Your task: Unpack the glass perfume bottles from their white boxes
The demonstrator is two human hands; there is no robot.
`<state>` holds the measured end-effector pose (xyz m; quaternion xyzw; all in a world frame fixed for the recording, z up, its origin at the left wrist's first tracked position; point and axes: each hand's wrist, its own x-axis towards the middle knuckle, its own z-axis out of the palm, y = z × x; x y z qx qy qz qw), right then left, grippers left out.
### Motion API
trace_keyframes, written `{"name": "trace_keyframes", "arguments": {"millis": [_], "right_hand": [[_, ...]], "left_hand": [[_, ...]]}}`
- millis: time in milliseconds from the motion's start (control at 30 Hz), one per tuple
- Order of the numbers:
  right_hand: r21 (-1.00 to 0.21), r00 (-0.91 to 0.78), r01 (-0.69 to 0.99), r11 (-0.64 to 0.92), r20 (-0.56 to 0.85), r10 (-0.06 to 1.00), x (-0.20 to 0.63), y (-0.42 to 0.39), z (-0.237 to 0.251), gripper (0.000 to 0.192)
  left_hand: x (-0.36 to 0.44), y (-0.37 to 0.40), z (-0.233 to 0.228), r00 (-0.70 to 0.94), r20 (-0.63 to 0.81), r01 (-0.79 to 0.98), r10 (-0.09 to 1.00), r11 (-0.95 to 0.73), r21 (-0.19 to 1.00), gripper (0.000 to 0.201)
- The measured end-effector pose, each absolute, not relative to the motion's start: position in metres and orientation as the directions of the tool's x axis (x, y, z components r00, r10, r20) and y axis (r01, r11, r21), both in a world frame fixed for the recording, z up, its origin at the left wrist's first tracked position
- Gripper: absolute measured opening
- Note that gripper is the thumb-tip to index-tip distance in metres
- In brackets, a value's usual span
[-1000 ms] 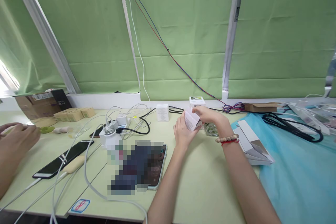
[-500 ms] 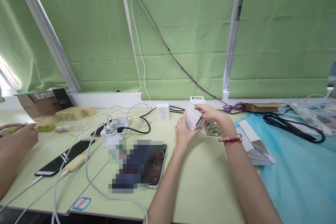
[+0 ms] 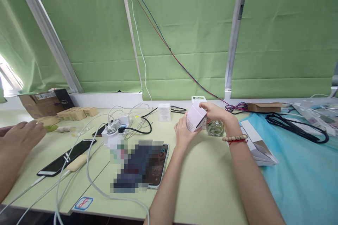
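A small white cardboard box [image 3: 194, 117] is held tilted above the table between both hands. My left hand [image 3: 182, 132] wraps round its left side and underside, fingers spread over the near face. My right hand [image 3: 213, 111] grips the box's upper right edge, thumb and fingers pinched there; a bead bracelet and red cord circle that wrist. Just below the right hand stands a clear glass jar [image 3: 215, 129] with something greenish inside, partly hidden. Behind the hands is another white box [image 3: 198, 99] with a green picture on top. A white printed box [image 3: 164, 112] stands upright to the left.
At the left are a co-worker's hands [image 3: 25, 135], a black phone [image 3: 67, 157] and a white plug adapter [image 3: 112, 133] with tangled cables. A lit phone [image 3: 157, 172] lies nearer me. On the right, an opened white carton [image 3: 260, 149] rests on blue sheeting [image 3: 303, 168] beside coiled black cable [image 3: 298, 128].
The held box has turned slightly, and my right hand has shifted a little to the right along its edge. The co-worker's hand at the left has moved right.
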<state>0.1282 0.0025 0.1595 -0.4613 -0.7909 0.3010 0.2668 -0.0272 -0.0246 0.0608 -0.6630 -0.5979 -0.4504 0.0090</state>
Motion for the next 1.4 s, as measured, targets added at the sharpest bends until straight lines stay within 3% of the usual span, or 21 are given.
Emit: {"name": "trace_keyframes", "arguments": {"millis": [300,700,933,1167,1400], "right_hand": [[-0.804,-0.485,0.401,0.438,0.219,0.847,0.129,0.011,0.153,0.034],[-0.737,-0.524,0.221,0.638,0.462,0.716,0.122,0.025,0.147,0.025],[-0.804,-0.41,0.36,0.473,0.319,0.854,0.124,0.006,0.161,0.027],[-0.781,-0.375,0.379,0.497,0.362,0.854,0.115,0.0,0.165,0.023],[-0.842,-0.336,0.27,0.466,0.371,0.866,0.125,0.001,0.167,0.02]], "left_hand": [[-0.03,-0.027,0.061,-0.165,0.62,0.87,0.767,-0.182,0.458,0.076],[-0.035,-0.021,0.057,-0.256,0.601,0.852,0.758,-0.117,0.511,0.075],[-0.042,-0.018,0.055,-0.298,0.585,0.844,0.755,-0.078,0.53,0.079],[-0.045,-0.02,0.054,-0.339,0.591,0.853,0.732,-0.025,0.521,0.075],[-0.047,-0.023,0.06,-0.4,0.565,0.824,0.722,0.015,0.566,0.074]]}}
